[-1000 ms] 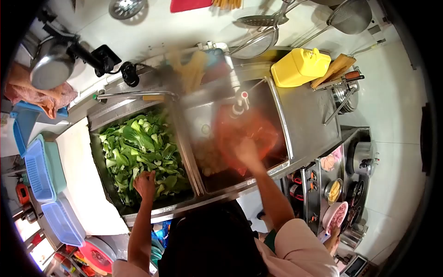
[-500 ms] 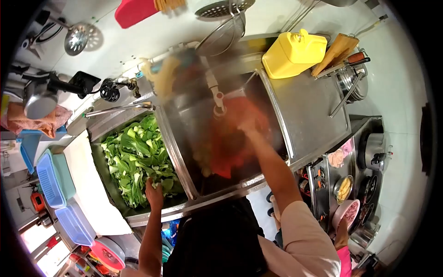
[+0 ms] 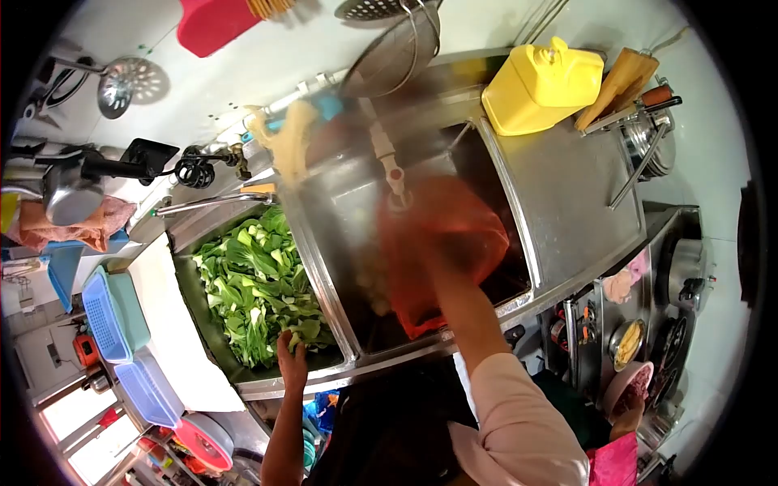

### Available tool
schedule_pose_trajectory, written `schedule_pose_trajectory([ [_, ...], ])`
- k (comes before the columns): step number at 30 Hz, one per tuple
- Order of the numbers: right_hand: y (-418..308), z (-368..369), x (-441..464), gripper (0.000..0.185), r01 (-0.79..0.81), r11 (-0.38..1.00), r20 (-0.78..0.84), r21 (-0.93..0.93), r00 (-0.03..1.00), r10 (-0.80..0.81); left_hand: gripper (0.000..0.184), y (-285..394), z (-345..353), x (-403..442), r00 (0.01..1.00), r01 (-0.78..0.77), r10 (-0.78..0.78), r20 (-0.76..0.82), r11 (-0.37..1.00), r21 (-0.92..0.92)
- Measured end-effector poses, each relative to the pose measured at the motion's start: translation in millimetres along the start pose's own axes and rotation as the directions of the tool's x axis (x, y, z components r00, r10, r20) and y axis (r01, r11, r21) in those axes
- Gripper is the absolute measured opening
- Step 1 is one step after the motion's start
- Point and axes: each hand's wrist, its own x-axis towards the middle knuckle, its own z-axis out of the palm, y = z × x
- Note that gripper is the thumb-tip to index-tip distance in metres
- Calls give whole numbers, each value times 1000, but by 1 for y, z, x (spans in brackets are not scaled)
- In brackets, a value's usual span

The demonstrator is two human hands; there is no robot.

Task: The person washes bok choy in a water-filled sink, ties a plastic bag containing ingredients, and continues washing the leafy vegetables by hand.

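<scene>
Chopped leafy greens resembling bok choy [image 3: 255, 279] fill the left basin [image 3: 235, 374] of the steel sink. My left hand [image 3: 292, 360] is at the near edge of the greens, touching them with its fingers apart. In the right basin [image 3: 336, 243] lies a red plastic bag [image 3: 478, 235]. My right hand [image 3: 455, 263] reaches down into or against the bag below the faucet [image 3: 395, 182]; its fingers are blurred and hidden. Pale lumps [image 3: 374, 296], too blurred to name, lie left of the bag.
A yellow jug [image 3: 535, 89] stands on the right drainboard [image 3: 559, 178]. A white board [image 3: 182, 324] and plastic baskets [image 3: 105, 312] are at left. Beyond the sink hang a strainer [image 3: 393, 53] and a slotted ladle [image 3: 117, 85]. Another person's hand [image 3: 628, 421] is at a pink bowl [image 3: 624, 389].
My right hand has moved lower into the bag, and the bag has spread right and towards me. My left hand stays by the greens. The whole view has shifted slightly.
</scene>
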Motion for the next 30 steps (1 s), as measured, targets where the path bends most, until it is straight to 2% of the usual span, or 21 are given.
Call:
schedule_pose_trajectory([
  [3,-20,-64,-8,46,188,912,-120,365,981,-154,41,8,-1,7,999,-51,51,-12,999,0],
  [4,-34,-107,-12,43,-292,865,315,409,934,167,41,14,-1,11,997,-76,77,-7,997,10],
  [5,-48,-152,-15,40,-672,727,658,141,613,438,40,23,-1,13,995,-100,101,0,995,19],
  [6,-74,-185,-25,37,-700,704,672,124,581,459,40,34,-1,15,992,-123,123,5,992,29],
  [8,-96,-220,-46,33,-775,629,674,62,497,546,42,63,0,19,924,-383,380,49,919,93],
  [9,-101,-228,-59,32,-818,575,658,20,443,608,42,82,2,21,864,-504,499,71,855,121],
  [11,-154,-254,-97,36,-848,530,627,-21,402,668,52,140,2,19,713,-694,649,264,706,138],
  [13,-175,-250,-133,35,-896,426,691,121,384,613,69,185,11,5,678,-657,601,424,754,-17],
  [15,-182,-233,-161,32,-928,313,842,203,329,428,85,214,13,-5,496,-781,746,445,607,-148],
  [17,-210,-205,-180,30,-950,286,911,125,224,347,89,220,11,-5,406,-844,797,448,514,-150],
  [19,-265,-181,-199,31,-943,293,872,157,272,408,86,229,-6,-4,369,-883,826,427,455,-118],
  [20,-211,-144,-199,36,-920,356,905,165,285,317,80,223,-17,2,344,-889,826,446,440,-128],
  [21,-218,-132,-194,39,-884,452,898,123,293,329,75,214,-27,8,323,-894,825,464,427,-136],
  [23,-240,-105,-178,43,-781,624,884,37,316,344,68,193,-44,18,476,-830,796,374,547,-109],
  [24,-257,-88,-166,51,-672,740,860,-32,359,364,65,183,-52,20,544,-791,773,326,602,-107],
  [25,-272,-74,-156,57,-549,835,823,-42,455,341,63,173,-60,22,669,-703,704,241,704,-103],
  [26,-293,-50,-137,59,-347,920,788,-182,509,347,62,161,-68,23,775,-602,613,155,790,-115],
  [27,-289,-18,-126,56,81,997,568,-1,820,-66,61,151,-75,23,862,-489,502,74,860,-142],
  [28,-309,3,-112,46,383,923,520,-45,798,-305,57,146,-81,23,931,-364,365,-13,927,-89],
  [29,-325,38,-92,40,335,936,502,-106,831,-240,52,129,-80,32,972,-230,231,31,973,-24],
  [30,-338,70,-72,36,286,944,479,-166,860,-177,53,122,-85,35,963,-264,268,-36,959,103],
])
